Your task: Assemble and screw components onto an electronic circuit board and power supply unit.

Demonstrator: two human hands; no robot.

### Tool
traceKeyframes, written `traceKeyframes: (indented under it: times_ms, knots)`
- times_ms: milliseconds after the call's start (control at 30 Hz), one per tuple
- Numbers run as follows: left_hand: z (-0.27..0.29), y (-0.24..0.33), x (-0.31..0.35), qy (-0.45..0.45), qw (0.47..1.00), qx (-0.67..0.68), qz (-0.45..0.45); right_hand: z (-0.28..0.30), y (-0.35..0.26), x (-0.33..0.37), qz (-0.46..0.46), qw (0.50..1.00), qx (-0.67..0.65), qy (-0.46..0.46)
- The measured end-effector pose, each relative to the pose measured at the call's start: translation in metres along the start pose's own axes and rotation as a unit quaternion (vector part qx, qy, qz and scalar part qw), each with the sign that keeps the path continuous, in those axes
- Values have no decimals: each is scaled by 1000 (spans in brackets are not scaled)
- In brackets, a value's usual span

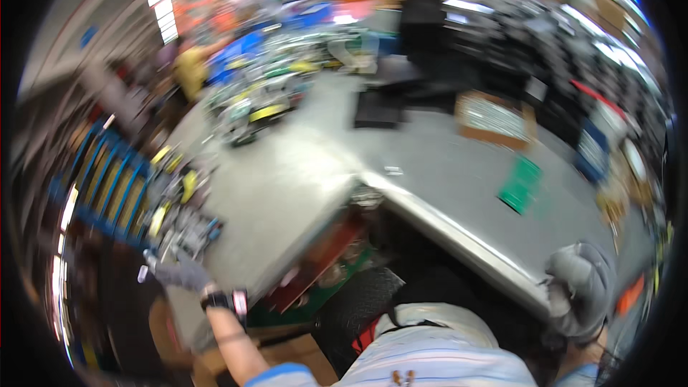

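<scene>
My left hand (180, 273), in a grey glove, reaches out over the left edge of the left table (287, 172). Its fingers look stretched out beside a heap of grey and yellow-marked parts (188, 233); a small whitish patch shows at the fingertips, too blurred to name. A dark watch (228, 301) is on that wrist. At the near right edge of the right-hand table (444, 172) is my right hand (582, 283), also grey-gloved. It is smeared by motion, so its fingers and anything in them cannot be made out. A flat green piece (520, 184) lies on the tabletop ahead of it.
Metal-edged tables meet at a corner before me. An open cardboard box (496, 120) of small pale items and a black flat block (378, 109) stand farther back. More parts (265, 93) are heaped at far left. A blue rack (107, 179) stands left; a person in yellow (190, 72) is beyond.
</scene>
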State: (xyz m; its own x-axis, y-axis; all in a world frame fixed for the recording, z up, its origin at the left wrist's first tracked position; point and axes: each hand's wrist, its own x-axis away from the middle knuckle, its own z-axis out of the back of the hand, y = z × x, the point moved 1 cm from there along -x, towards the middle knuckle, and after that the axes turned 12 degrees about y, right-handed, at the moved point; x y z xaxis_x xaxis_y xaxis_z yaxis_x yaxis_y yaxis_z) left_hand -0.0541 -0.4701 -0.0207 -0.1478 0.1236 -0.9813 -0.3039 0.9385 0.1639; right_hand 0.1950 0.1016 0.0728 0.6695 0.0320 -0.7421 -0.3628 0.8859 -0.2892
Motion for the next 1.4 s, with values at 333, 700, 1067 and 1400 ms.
traceKeyframes:
  times_ms: [333, 700, 1067, 1400]
  knots:
    - [131, 395, 42, -456, 548, 700, 50, 74, -76, 70, 42, 978, 178, 101]
    - [264, 514, 4, -562, 179, 759, -277, 99, 121, 200, -629, 673, 387, 33]
    - [285, 533, 3, -521, 144, 756, -369, 125, 161, 206, -640, 658, 397, 21]
    - [408, 573, 1, -480, -2, 771, -419, 132, 225, 195, -191, 862, 469, 31]
